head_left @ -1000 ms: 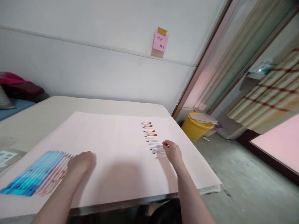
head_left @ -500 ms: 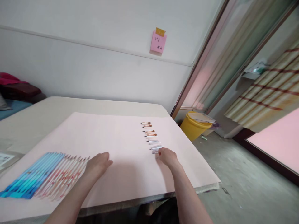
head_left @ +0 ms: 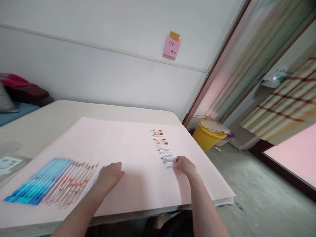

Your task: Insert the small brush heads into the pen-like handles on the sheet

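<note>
A pink sheet [head_left: 138,184] covers the table. On its left lies a tight row of pens, blue ones [head_left: 37,184] and pale pink ones [head_left: 71,182]. My left hand [head_left: 110,176] rests just right of that row, fingers curled over a pale pen [head_left: 90,186] that runs back under my wrist. A column of small caps and tips [head_left: 160,142] runs along the sheet's right side. My right hand [head_left: 186,166] is at the near end of that column, fingertips pinched on a clear cap [head_left: 171,166].
The beige table [head_left: 39,125] shows beyond the sheet, with a printed plastic sleeve [head_left: 10,163] at the left edge. A yellow bucket [head_left: 206,135] stands on the floor to the right. A pink note [head_left: 172,46] hangs on the wall. Cushions [head_left: 22,90] lie far left.
My left hand left the end of the pen row and moved right toward the sheet's middle. My right hand shifted down the cap column to its nearest piece.
</note>
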A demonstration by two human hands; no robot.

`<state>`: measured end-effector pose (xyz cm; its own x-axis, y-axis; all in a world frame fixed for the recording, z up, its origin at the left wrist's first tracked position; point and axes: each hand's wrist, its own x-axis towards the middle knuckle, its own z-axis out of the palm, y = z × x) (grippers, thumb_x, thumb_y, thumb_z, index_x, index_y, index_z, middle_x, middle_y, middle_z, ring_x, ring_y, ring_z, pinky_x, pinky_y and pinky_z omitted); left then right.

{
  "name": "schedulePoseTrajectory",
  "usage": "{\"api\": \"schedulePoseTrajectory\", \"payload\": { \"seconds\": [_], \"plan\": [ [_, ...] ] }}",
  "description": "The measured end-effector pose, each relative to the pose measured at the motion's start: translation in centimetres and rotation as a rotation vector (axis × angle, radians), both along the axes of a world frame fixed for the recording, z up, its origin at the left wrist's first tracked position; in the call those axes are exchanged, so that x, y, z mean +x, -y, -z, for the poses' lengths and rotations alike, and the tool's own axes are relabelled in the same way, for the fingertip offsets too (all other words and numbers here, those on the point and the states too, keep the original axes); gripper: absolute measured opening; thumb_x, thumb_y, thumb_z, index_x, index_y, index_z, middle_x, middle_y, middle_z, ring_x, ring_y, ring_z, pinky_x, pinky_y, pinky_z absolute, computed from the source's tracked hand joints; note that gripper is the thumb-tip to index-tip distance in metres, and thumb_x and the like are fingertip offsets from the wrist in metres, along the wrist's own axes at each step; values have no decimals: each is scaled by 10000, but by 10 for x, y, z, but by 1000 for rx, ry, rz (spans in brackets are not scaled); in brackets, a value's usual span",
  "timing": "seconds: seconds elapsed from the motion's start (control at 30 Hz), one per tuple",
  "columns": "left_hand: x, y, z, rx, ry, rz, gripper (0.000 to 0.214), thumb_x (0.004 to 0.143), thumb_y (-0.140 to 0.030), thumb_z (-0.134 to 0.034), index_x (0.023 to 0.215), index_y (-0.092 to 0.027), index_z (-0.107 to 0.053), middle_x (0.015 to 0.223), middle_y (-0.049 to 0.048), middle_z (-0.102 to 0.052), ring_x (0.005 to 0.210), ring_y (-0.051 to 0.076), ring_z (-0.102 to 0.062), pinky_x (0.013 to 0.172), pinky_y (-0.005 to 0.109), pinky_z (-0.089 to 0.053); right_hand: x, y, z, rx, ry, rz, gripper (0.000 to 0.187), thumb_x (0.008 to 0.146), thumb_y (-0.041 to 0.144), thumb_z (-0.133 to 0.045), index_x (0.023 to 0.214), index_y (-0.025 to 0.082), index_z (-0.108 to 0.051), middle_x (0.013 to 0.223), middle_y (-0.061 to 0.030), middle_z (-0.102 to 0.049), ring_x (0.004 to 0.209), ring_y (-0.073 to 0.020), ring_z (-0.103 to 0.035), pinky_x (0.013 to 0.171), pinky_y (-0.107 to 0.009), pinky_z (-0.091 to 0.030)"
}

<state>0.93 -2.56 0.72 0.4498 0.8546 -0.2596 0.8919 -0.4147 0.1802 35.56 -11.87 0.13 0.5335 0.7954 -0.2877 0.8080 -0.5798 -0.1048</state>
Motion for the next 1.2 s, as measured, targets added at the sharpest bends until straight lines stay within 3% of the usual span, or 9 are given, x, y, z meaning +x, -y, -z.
{"api": "schedulePoseTrajectory", "payload": {
  "seconds": [0.2, 0.43, 0.5, 0.57, 0.67, 0.77, 0.9, 1.2],
  "plan": [
    [4, 4, -2, -11, -22, 11, 235, 809, -360, -394, 857, -199, -558, 918, 111, -643, 889, 254, -595, 721, 352, -380, -9, -1, -1, -30, -11, -64, 216, 611, 111, -573, 798, 213, -610, 893, -27, -628, 668, -133, -573, 527, -220, -319],
    [7, 5, 1, -10, 73, 31, 215, 797, -347, -396, 801, -193, -546, 867, 112, -636, 835, 261, -592, 695, 366, -380, -37, 0, -9, -24, -23, -224, 165, 615, 89, -558, 723, 200, -614, 768, -17, -657, 667, -141, -575, 521, -222, -304],
    [12, 8, 2, -65, 169, 3, 182, 766, -349, -445, 744, -196, -542, 827, 95, -637, 807, 251, -591, 677, 355, -384, -53, -2, -9, -15, -31, -297, 138, 638, 99, -556, 715, 197, -614, 780, -20, -665, 680, -141, -584, 523, -219, -309],
    [22, 14, 3, -233, 329, -46, 169, 736, -353, -493, 709, -194, -543, 757, 74, -634, 733, 227, -594, 636, 332, -396, -71, -7, -8, -2, -23, -355, 143, 678, 106, -532, 750, 194, -618, 804, -38, -671, 703, -153, -599, 536, -224, -326],
    [41, 29, 5, -638, 706, -194, 185, 740, -353, -514, 771, -176, -558, 724, 60, -635, 670, 183, -601, 603, 293, -427, -98, -16, -3, 25, 22, -404, 179, 760, 127, -476, 865, 180, -611, 840, -85, -673, 759, -191, -622, 584, -251, -372],
    [57, 42, 7, -912, 1023, -473, 188, 718, -315, -576, 805, -149, -555, 780, 75, -646, 700, 159, -617, 647, 272, -457, -119, -24, 3, 66, 78, -439, 230, 819, 128, -415, 983, 163, -572, 902, -119, -663, 824, -219, -633, 654, -288, -418],
    [66, 42, 13, -1000, 1276, -795, 164, 681, -198, -621, 813, -123, -557, 740, 82, -644, 675, 156, -627, 651, 264, -474, -136, -30, 12, 116, 145, -467, 287, 806, 54, -382, 1045, 132, -520, 935, -141, -636, 863, -243, -638, 702, -330, -448],
    [77, 35, 21, -1085, 1459, -1091, 29, 689, -88, -579, 711, -95, -562, 686, 104, -645, 622, 167, -634, 591, 268, -497, -140, -38, 18, 160, 197, -503, 235, 810, 102, -433, 1039, 120, -480, 893, -146, -632, 835, -257, -646, 683, -343, -458]
  ]
}}
